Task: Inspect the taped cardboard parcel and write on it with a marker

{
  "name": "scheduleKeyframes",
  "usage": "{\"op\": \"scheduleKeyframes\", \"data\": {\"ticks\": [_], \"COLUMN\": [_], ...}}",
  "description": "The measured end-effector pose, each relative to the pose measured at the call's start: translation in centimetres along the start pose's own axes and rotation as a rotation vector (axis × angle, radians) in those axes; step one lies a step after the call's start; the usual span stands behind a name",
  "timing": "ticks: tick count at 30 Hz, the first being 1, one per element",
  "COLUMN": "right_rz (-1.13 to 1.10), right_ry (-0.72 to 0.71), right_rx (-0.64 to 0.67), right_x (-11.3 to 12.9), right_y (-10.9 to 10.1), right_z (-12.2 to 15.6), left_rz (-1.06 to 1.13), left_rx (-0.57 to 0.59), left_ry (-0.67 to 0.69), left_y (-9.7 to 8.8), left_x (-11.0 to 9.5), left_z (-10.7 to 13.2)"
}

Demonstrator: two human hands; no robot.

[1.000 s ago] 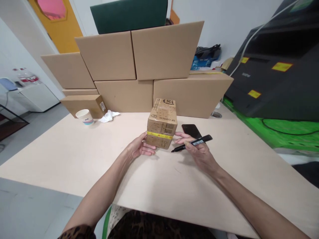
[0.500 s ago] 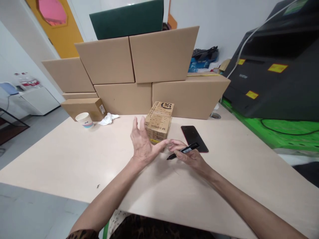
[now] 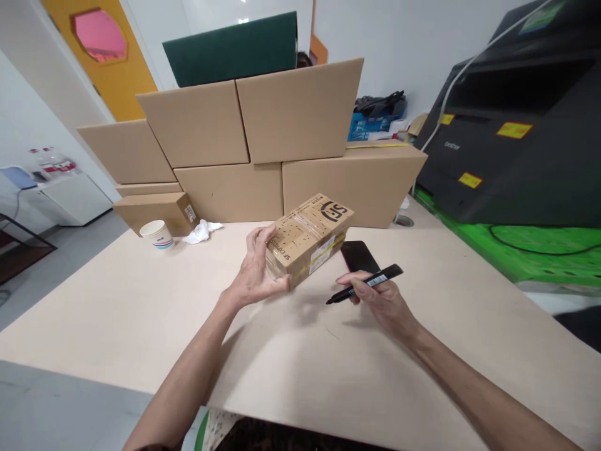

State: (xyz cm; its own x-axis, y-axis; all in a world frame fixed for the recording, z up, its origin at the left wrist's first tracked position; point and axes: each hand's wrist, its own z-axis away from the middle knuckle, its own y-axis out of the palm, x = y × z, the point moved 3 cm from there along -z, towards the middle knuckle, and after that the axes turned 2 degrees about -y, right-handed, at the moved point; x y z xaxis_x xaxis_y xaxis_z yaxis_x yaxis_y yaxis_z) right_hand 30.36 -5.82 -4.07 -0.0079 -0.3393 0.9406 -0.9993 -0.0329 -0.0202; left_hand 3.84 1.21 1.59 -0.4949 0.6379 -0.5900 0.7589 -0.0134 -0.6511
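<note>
My left hand grips the near left end of a small brown SF Express cardboard box, thumb in front and fingers on top and side. The box is turned at an angle, its label side facing right, and looks lifted off the table. In my right hand is a black marker pen, its dark tip pointing down and left, apart from the box. Behind that hand a dark phone lies on the table, partly hidden by the box and the hand.
Large cardboard boxes are stacked along the back of the table. A paper cup and crumpled tissue stand at the left. A big black printer is at the right, and a tape roll lies by the boxes.
My left hand has taken hold of the SF Express box, which has turned clockwise and come nearer. My right hand has moved a little right with the marker pen, away from my left hand.
</note>
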Motion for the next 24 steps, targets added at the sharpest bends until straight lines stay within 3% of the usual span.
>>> {"op": "scheduleKeyframes", "data": {"ticks": [5, 10, 12, 14, 18, 24], "right_rz": [-0.047, -0.04, -0.069, -0.123, -0.23, -0.193], "right_ry": [0.058, 0.079, 0.089, 0.083, 0.019, -0.109], "right_rx": [-0.026, -0.035, -0.047, -0.075, -0.131, -0.141], "right_x": [-0.4, -0.3, -0.3, 0.0, 1.7, 5.1], "right_y": [0.2, 0.5, 0.4, 0.3, 0.1, 0.3], "right_z": [-0.3, -0.4, -0.5, -0.7, -0.7, -0.4], "left_rz": [0.058, 0.113, 0.147, 0.204, 0.297, 0.427], "left_rx": [0.076, -0.077, -0.149, -0.148, 0.016, 0.102], "left_ry": [-0.204, -0.355, -0.336, -0.258, -0.113, -0.141], "left_y": [-0.1, 2.0, 2.4, 2.3, 0.5, -1.2], "left_x": [0.0, -0.8, -0.8, -0.6, 0.0, 0.4], "left_z": [-0.8, -1.6, -1.7, -1.6, -0.7, 1.1]}}
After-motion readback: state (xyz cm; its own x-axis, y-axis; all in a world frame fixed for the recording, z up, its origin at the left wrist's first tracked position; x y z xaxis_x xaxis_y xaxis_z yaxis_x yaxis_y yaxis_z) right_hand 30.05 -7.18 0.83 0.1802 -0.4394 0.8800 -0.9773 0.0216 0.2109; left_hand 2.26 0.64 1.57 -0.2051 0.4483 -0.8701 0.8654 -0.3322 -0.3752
